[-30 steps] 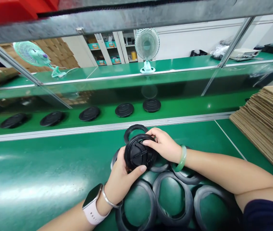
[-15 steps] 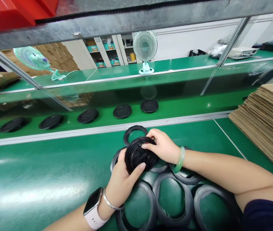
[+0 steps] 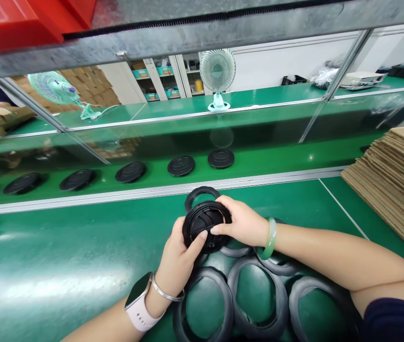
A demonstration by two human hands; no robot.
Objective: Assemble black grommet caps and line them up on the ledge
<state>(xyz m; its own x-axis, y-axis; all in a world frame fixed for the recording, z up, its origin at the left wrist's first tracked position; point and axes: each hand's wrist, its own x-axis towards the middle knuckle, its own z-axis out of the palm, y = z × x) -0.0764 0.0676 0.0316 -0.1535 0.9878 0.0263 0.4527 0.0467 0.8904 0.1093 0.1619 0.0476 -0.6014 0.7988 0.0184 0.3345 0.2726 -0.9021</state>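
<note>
The black disc [image 3: 206, 227] is held up off the green bench [image 3: 62, 266] in both hands, close to the bench's far edge and tilted, with its ribbed face showing. Beyond that edge, past a metal rail [image 3: 159, 190], a green shelf [image 3: 258, 164] carries a row of matching discs [image 3: 181, 166]. Cardboard sheets [image 3: 390, 190] lie stacked at the bench's right edge. Farther off, a white fan [image 3: 217, 71] stands on another green bench. Black rings [image 3: 258, 297] lie on the bench under the hands, touching one another, and one more ring [image 3: 202, 197] sits just beyond the black disc. The left hand [image 3: 180, 256] is closed around the disc's lower edge, its thumb [image 3: 196, 242] lying across the face. The right hand [image 3: 240, 223] grips the disc's upper right rim, with its fingers [image 3: 223, 209] curled over the edge. A watch [image 3: 138, 301] and a thin metal bangle [image 3: 162, 292] sit on the left wrist, and a green bangle [image 3: 270, 239] on the right.
</note>
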